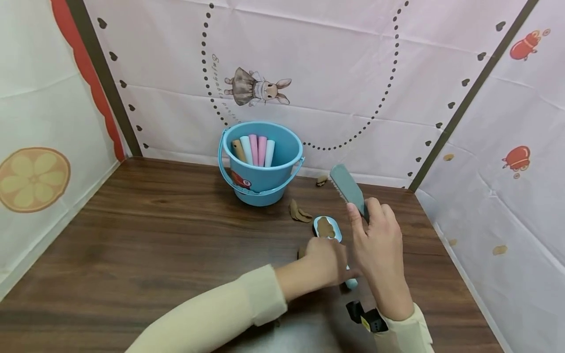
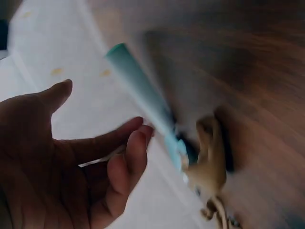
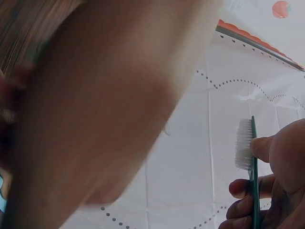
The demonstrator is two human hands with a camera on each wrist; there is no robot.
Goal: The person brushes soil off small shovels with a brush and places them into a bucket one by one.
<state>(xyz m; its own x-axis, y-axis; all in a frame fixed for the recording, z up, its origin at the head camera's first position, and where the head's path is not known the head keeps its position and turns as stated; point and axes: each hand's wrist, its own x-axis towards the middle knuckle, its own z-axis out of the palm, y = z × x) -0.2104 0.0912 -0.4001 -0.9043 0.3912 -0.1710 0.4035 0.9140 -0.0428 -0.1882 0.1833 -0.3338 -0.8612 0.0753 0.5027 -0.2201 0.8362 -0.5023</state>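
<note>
My right hand (image 1: pixel 380 245) grips the handle of a grey-green brush (image 1: pixel 346 185), raised above the table. Its white bristles (image 3: pixel 243 144) face left in the right wrist view. My left hand (image 1: pixel 324 260) crosses over a light-blue handled tool (image 1: pixel 334 226) lying on the table, whose oval head carries a brown clay-like lump (image 1: pixel 325 227). The left wrist view shows this hand apart from the tool's handle (image 2: pixel 138 88), fingers loosely bent and holding nothing. Part of that handle is hidden under the left hand in the head view.
A blue bucket (image 1: pixel 260 189) stands at the back, with pink, pale-blue and brown sticks (image 1: pixel 258 149) inside. Brown soft-looking pieces (image 1: pixel 299 212) lie beside it, another (image 1: pixel 322 180) near the back wall. Patterned cloth walls (image 1: pixel 335 73) enclose the wooden table (image 1: pixel 176 235).
</note>
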